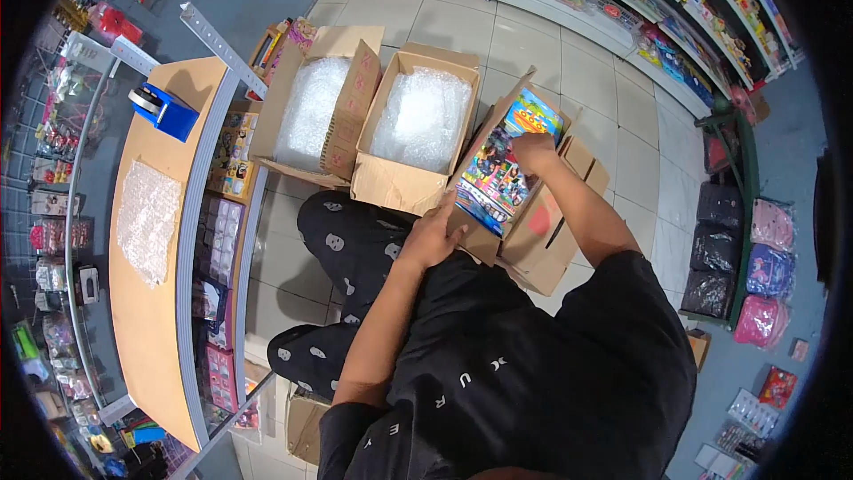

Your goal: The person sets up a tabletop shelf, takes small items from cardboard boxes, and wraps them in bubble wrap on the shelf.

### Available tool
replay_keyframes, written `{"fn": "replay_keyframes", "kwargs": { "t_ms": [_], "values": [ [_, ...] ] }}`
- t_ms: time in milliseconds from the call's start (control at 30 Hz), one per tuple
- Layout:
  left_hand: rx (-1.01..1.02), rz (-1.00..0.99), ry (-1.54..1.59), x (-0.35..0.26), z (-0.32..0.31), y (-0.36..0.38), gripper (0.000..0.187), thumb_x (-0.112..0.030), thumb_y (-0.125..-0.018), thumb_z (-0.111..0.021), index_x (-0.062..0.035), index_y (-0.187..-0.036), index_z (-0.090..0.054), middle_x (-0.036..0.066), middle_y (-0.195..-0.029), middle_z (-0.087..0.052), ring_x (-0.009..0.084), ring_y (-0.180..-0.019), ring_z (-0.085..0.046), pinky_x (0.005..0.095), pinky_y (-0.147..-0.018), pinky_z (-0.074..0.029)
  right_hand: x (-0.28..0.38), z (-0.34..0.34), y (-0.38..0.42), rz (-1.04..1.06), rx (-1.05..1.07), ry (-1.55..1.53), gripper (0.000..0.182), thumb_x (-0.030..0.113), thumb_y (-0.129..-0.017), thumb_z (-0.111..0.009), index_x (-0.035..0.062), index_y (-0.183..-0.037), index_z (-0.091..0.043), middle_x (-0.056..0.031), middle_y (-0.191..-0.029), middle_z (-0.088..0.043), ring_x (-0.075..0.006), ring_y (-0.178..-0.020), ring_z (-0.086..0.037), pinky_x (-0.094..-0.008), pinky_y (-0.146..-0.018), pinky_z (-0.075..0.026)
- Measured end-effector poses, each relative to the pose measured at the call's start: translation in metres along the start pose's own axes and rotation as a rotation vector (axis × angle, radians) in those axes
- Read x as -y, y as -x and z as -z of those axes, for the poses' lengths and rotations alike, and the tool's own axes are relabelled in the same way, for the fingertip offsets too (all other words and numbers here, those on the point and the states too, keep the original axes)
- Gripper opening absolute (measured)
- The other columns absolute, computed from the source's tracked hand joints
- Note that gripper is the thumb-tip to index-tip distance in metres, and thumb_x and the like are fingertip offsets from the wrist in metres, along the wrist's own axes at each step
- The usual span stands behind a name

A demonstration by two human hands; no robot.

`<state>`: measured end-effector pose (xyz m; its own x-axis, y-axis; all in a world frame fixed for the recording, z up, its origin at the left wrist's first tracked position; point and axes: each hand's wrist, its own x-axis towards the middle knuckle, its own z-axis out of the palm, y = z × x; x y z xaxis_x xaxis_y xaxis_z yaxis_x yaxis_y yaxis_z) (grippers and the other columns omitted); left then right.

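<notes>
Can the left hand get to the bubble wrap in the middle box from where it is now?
Probably yes. The left hand rests on the lower edge of the colourful toy pack, right beside the middle box, whose flaps are open with the bubble wrap uncovered on top; nothing lies between.

matt cardboard box point(533, 240), glossy toy packs point(502, 173)

I see pale floor tiles point(533, 44) under three cardboard boxes: one with bubble wrap point(313, 107), a second beside it point(418, 124), and the toy box point(533, 213) nearest me. The wooden counter point(151, 302) carries a blue tape dispenser point(163, 109) and a bubble wrap sheet point(147, 220).
</notes>
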<state>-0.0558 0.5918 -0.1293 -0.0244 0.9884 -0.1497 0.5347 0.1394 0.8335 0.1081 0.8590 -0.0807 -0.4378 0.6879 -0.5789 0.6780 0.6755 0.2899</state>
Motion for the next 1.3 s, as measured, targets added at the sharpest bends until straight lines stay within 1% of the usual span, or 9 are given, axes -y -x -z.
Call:
{"fn": "replay_keyframes", "kwargs": {
  "t_ms": [200, 400, 533, 700, 900, 1000, 1167, 1267, 1300],
  "values": [
    [-0.037, -0.039, -0.021, 0.000, -0.004, -0.002, 0.084, -0.026, -0.096, -0.070, -0.0055, -0.163, -0.023, 0.027, -0.154, -0.047, 0.0462, -0.135, -0.051, 0.0470, -0.114, -0.042, 0.039, 0.028, 0.016, 0.284, 0.028, 0.003, 0.035, 0.008, -0.069, -0.079, 0.0070, -0.104, -0.079, -0.0142, -0.111, -0.077, -0.0325, -0.101, -0.075, -0.0476, -0.078, -0.061],
    [-0.056, -0.060, 0.008, 0.001, -0.001, 0.000, 0.082, -0.026, -0.097, -0.070, -0.0043, -0.162, -0.025, 0.028, -0.154, -0.046, 0.0445, -0.138, -0.050, 0.0455, -0.114, -0.042, 0.055, -0.048, -0.045, 0.601, 0.158, 0.244, 0.031, 0.007, -0.067, -0.078, 0.0069, -0.098, -0.080, -0.0129, -0.105, -0.078, -0.0341, -0.097, -0.075, -0.0466, -0.078, -0.061],
    [-0.049, -0.062, 0.019, 0.001, 0.002, 0.001, 0.082, -0.026, -0.097, -0.070, -0.0032, -0.162, -0.026, 0.028, -0.155, -0.045, 0.0437, -0.140, -0.048, 0.0442, -0.115, -0.042, 0.047, -0.059, -0.044, 0.523, 0.181, 0.200, 0.038, 0.013, -0.067, -0.080, 0.0082, -0.104, -0.077, -0.0171, -0.100, -0.076, -0.0374, -0.099, -0.074, -0.0494, -0.079, -0.060],
    [0.016, 0.008, 0.030, -0.004, 0.007, 0.001, 0.079, -0.027, -0.098, -0.069, -0.0011, -0.161, -0.027, 0.028, -0.156, -0.044, 0.0435, -0.141, -0.047, 0.0438, -0.117, -0.040, 0.019, -0.093, -0.053, 0.574, 0.086, 0.089, 0.066, 0.027, -0.065, -0.088, 0.0101, -0.124, -0.065, -0.0150, -0.123, -0.063, -0.0347, -0.118, -0.063, -0.0484, -0.094, -0.055],
    [-0.020, -0.051, 0.029, -0.001, 0.003, 0.000, 0.078, -0.028, -0.099, -0.067, 0.0010, -0.160, -0.028, 0.029, -0.155, -0.044, 0.0438, -0.141, -0.047, 0.0443, -0.117, -0.039, 0.011, -0.047, 0.003, 0.541, -0.019, -0.031, 0.063, 0.031, -0.070, -0.085, 0.0175, -0.129, -0.066, -0.0127, -0.121, -0.067, -0.0331, -0.116, -0.065, -0.0534, -0.098, -0.049],
    [-0.017, -0.048, 0.021, -0.004, 0.004, 0.000, 0.078, -0.029, -0.099, -0.067, 0.0016, -0.159, -0.028, 0.029, -0.155, -0.045, 0.0442, -0.141, -0.047, 0.0444, -0.117, -0.039, 0.014, -0.053, -0.009, 0.420, 0.227, 0.143, 0.057, 0.034, -0.076, -0.081, 0.0207, -0.130, -0.068, -0.0129, -0.116, -0.071, -0.0321, -0.116, -0.066, -0.0564, -0.100, -0.046],
    [-0.070, -0.055, 0.016, 0.004, -0.004, 0.002, 0.076, -0.032, -0.097, -0.067, -0.0028, -0.159, -0.033, 0.027, -0.150, -0.051, 0.0439, -0.136, -0.051, 0.0461, -0.114, -0.042, 0.006, -0.028, -0.006, 0.481, 0.176, 0.060, 0.033, 0.027, -0.087, -0.074, 0.0092, -0.114, -0.073, -0.0135, -0.103, -0.076, -0.0302, -0.101, -0.073, -0.0460, -0.081, -0.057],
    [-0.067, -0.023, 0.073, -0.007, 0.005, 0.007, 0.061, -0.031, -0.100, -0.066, -0.0001, -0.149, -0.048, 0.029, -0.142, -0.058, 0.0433, -0.132, -0.056, 0.0451, -0.111, -0.045, 0.000, 0.028, 0.010, 0.665, 0.279, -0.452, 0.033, 0.021, -0.091, -0.073, 0.0071, -0.121, -0.068, -0.0142, -0.109, -0.075, -0.0255, -0.099, -0.071, -0.0405, -0.085, -0.055],
    [-0.066, -0.022, 0.126, -0.007, 0.006, 0.008, 0.058, -0.032, -0.101, -0.066, 0.0001, -0.147, -0.051, 0.028, -0.138, -0.060, 0.0413, -0.129, -0.058, 0.0439, -0.109, -0.046, 0.005, 0.059, 0.034, 0.644, 0.262, -0.526, 0.035, 0.018, -0.095, -0.073, 0.0023, -0.125, -0.064, -0.0095, -0.109, -0.075, -0.0171, -0.098, -0.069, -0.0346, -0.085, -0.056]
  ]
}}
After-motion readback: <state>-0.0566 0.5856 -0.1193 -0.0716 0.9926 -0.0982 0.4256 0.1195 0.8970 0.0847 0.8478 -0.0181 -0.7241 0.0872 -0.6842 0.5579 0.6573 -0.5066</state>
